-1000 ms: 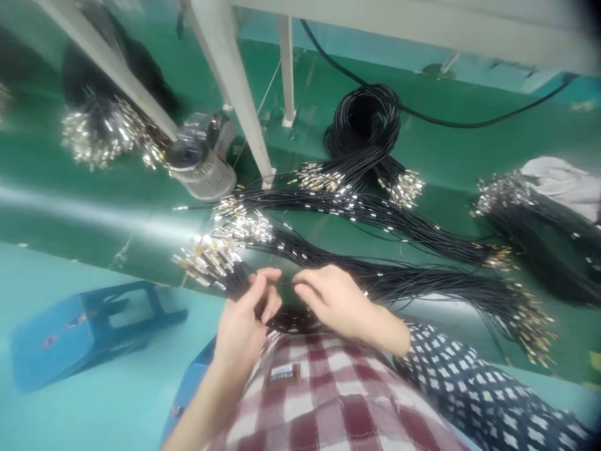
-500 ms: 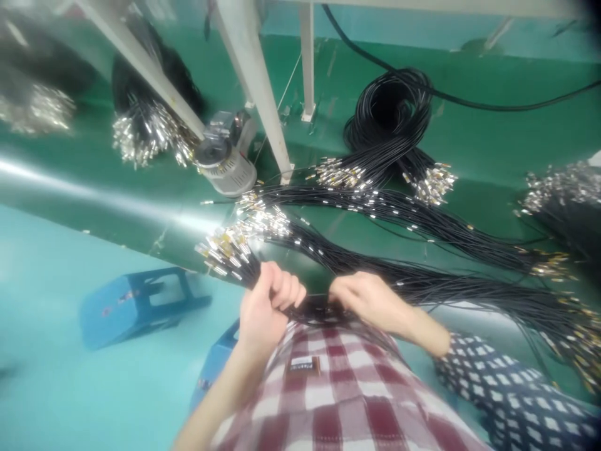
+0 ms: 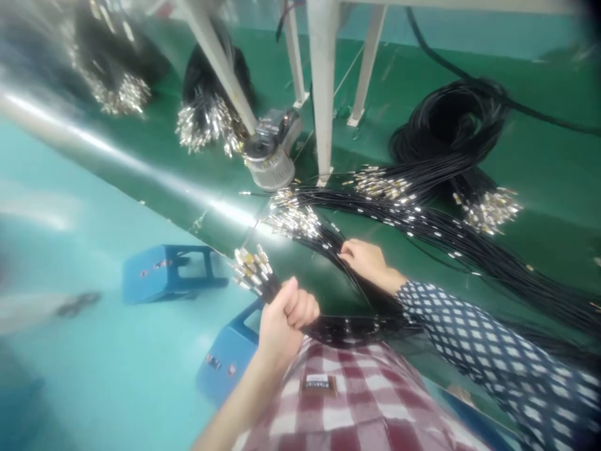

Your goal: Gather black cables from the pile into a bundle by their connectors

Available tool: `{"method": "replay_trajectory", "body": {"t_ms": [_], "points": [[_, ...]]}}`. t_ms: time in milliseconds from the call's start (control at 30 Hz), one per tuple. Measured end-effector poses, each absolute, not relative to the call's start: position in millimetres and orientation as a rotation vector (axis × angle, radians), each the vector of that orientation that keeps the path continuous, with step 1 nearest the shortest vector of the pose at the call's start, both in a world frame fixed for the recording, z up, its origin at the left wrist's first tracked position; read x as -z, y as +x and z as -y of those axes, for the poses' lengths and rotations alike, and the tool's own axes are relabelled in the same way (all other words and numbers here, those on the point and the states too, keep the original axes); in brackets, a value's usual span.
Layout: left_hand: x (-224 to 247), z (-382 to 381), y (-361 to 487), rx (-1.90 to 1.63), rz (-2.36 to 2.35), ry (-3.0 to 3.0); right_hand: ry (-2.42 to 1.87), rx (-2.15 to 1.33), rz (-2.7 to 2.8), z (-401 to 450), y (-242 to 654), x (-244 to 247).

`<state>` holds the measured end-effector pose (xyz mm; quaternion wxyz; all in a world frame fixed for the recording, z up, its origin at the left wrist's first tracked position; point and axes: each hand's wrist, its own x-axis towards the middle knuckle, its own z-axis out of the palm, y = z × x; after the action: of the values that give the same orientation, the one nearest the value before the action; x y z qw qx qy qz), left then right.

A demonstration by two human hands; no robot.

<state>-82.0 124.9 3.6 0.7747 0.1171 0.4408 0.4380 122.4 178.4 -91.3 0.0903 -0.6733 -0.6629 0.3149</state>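
Note:
My left hand (image 3: pixel 287 316) is wrapped round a bundle of black cables (image 3: pixel 347 330), whose metal-tipped ends (image 3: pixel 253 269) stick out past the thumb. The rest of that bundle runs right, along the front of the checkered apron. Farther forward, my right hand (image 3: pixel 369 263) has its fingers pinched at a second bundle of black cables (image 3: pixel 331 241) lying on the green table; what its fingertips hold is too small to make out. Shiny ends (image 3: pixel 298 220) of this second bundle lie left of my right hand. Another long cable bundle (image 3: pixel 422 219) stretches behind it.
A small grey-white device (image 3: pixel 270 166) stands by white frame legs (image 3: pixel 322 94). Coiled cables (image 3: pixel 446 125) lie at the back right, more cable bundles (image 3: pixel 209 119) at the back left. Blue stools (image 3: pixel 148 272) stand beyond the table's front edge.
My right hand has moved from the bundle at the apron forward to the cables on the table. My left hand keeps its grip. The view has shifted, so the surroundings appear farther right.

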Motion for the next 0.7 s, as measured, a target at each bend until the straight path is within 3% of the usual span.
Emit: {"method": "replay_trajectory", "body": {"t_ms": [300,700], "points": [[-4,-136,-70,-1.024,-0.983,0.306,-1.604,-0.841,1.774,-74,147,19],[-19,-129,-63,-0.991,-0.925,0.462,-1.491,-0.653,1.825,-26,136,12]]}}
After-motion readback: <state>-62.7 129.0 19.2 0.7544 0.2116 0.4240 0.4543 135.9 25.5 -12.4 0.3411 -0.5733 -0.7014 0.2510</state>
